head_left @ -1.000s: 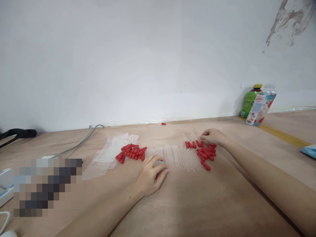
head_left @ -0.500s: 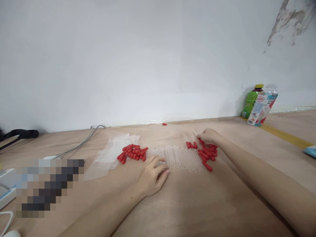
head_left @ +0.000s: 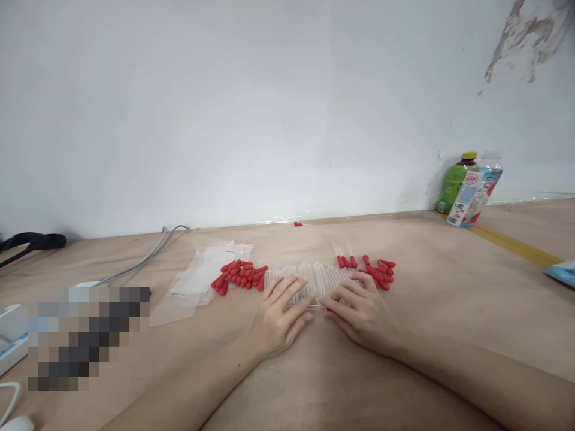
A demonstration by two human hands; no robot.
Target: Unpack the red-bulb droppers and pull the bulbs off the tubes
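Observation:
A row of clear glass dropper tubes (head_left: 314,277) lies side by side across the wooden table (head_left: 341,383). One pile of red rubber bulbs (head_left: 240,275) sits at the row's left end, another pile of red bulbs (head_left: 375,270) at its right end. My left hand (head_left: 278,320) rests flat on the near edge of the tubes, fingers stretched out. My right hand (head_left: 359,311) lies beside it, fingers spread over the right part of the row. Neither hand holds anything.
Clear plastic bags (head_left: 197,281) lie left of the bulbs. A grey cable (head_left: 144,257) runs to the wall. A lone dropper (head_left: 300,225) lies near the wall. A green bottle (head_left: 454,182) and a labelled bottle (head_left: 474,191) stand at the back right. A white device (head_left: 9,341) sits far left.
My right hand left the right pile of red bulbs and came down and left onto the tubes, next to my left hand. My left hand's fingers have stretched out flatter.

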